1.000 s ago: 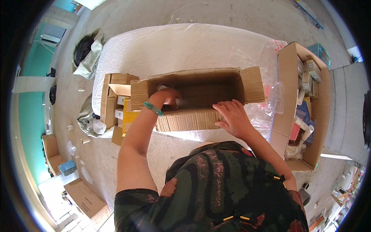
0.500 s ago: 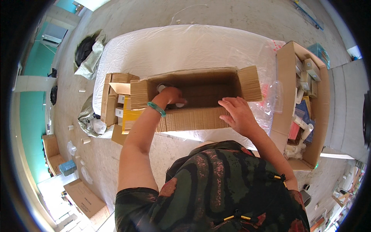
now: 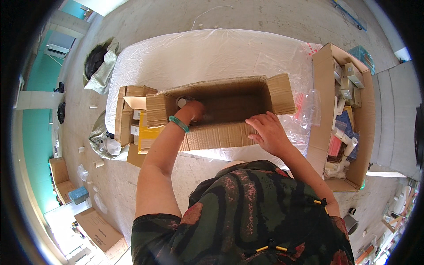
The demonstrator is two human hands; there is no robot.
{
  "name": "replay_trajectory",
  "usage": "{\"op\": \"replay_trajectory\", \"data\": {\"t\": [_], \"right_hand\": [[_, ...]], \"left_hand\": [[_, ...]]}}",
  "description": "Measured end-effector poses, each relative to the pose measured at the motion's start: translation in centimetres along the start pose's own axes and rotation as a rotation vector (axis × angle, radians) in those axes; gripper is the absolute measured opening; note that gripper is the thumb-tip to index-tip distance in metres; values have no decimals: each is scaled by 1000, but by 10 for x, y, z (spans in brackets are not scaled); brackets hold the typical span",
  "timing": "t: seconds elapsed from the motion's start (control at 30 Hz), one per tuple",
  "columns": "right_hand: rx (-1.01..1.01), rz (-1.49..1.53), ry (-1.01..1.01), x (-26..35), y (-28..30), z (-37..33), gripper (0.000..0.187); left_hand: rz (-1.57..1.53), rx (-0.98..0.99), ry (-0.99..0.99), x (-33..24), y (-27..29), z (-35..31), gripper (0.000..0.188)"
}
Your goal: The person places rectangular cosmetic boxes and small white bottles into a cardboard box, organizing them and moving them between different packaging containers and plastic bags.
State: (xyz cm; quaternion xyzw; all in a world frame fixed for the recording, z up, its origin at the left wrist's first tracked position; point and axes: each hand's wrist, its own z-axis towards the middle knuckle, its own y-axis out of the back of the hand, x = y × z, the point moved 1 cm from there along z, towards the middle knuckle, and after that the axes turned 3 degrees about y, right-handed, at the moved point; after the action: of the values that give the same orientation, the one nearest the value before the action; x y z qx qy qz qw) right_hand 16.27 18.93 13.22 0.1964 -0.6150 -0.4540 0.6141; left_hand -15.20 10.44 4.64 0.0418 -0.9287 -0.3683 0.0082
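A long open cardboard box [image 3: 223, 136] sits before me at the table's near edge, its end flaps folded outward. My left hand [image 3: 195, 111], with a green bangle [image 3: 179, 124] on the wrist, reaches down inside its left end. Motion smears those fingers, and I cannot make out whether they hold anything. Beside that hand, a white round-ended thing [image 3: 182, 102] shows in the box's left corner. My right hand [image 3: 268, 131] straddles the near wall toward the right end, fingers over the rim and thumb on the outer face.
White plastic sheeting [image 3: 198, 55] covers the table. On the left stands a smaller carton [image 3: 125, 117] with small white boxes; on the right, a large carton [image 3: 319, 128] holds small boxes and white tubes. Clear plastic packaging [image 3: 312, 108] lies between. Sacks [image 3: 102, 73] rest on the floor.
My left hand has shifted slightly inside the box and blurred; a white round thing seen under its fingers earlier no longer shows. My right hand stays at the near rim.
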Motion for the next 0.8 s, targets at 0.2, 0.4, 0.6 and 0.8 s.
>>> {"op": "replay_trajectory", "data": {"t": [0.2, 0.4, 0.6, 0.8], "right_hand": [[0, 4, -1, -1, 0, 0, 44], [-28, 0, -10, 4, 11, 3, 44], [-47, -14, -16, 5, 21, 4, 43], [-56, -15, -37, 4, 23, 2, 42]], "left_hand": [[-53, -11, 74, -2, 0, -5, 25], [-10, 3, 89, -1, 0, -5, 28], [-115, -69, 50, 7, 0, -7, 35], [-229, -133, -23, 12, 1, -8, 34]]}}
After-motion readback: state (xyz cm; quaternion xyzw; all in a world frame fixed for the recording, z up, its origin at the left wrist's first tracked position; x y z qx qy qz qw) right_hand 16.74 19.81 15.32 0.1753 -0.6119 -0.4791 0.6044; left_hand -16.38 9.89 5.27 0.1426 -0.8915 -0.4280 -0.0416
